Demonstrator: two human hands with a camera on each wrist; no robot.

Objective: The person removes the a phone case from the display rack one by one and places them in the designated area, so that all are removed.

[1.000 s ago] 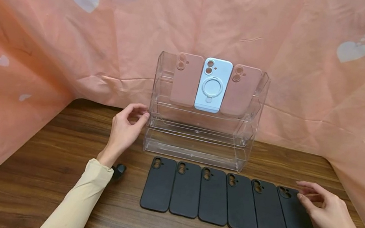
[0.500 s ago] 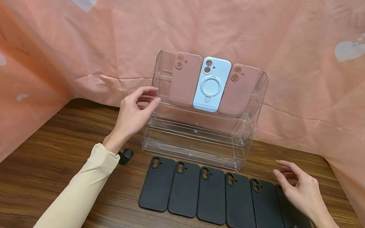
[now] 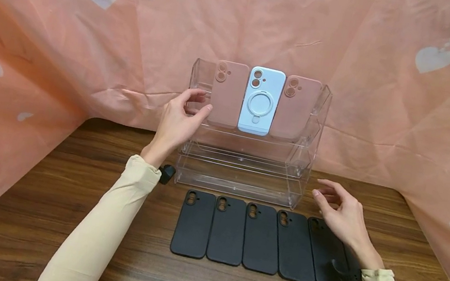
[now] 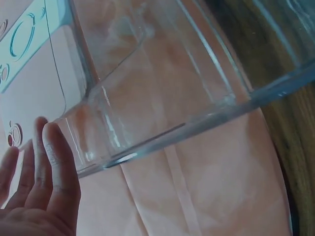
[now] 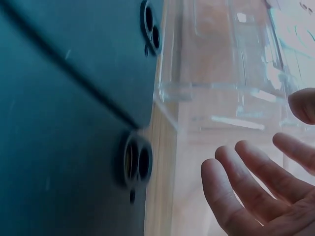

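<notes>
A clear acrylic tiered rack (image 3: 239,192) stands at the back of the table. Its top tier carries a pink phone case (image 3: 227,99) on the left, a white phone case with a ring (image 3: 261,102) in the middle and another pink phone case (image 3: 297,115) on the right. My left hand (image 3: 179,118), empty with fingers loosely bent, is at the rack's left side near the left pink case; whether it touches cannot be told. My right hand (image 3: 343,216) hovers empty over the right end of a row of black phone cases (image 3: 227,232), close to the rack's lower right corner.
The row of several black cases lies flat on the wooden table (image 3: 44,190) in front of the rack. A pink curtain with hearts (image 3: 371,109) hangs behind and on both sides. The rack's lower tiers hold no cases.
My left hand has risen along the rack's left side towards the left pink case. My right hand has moved left and away from me, from the rightmost black case towards the rack.
</notes>
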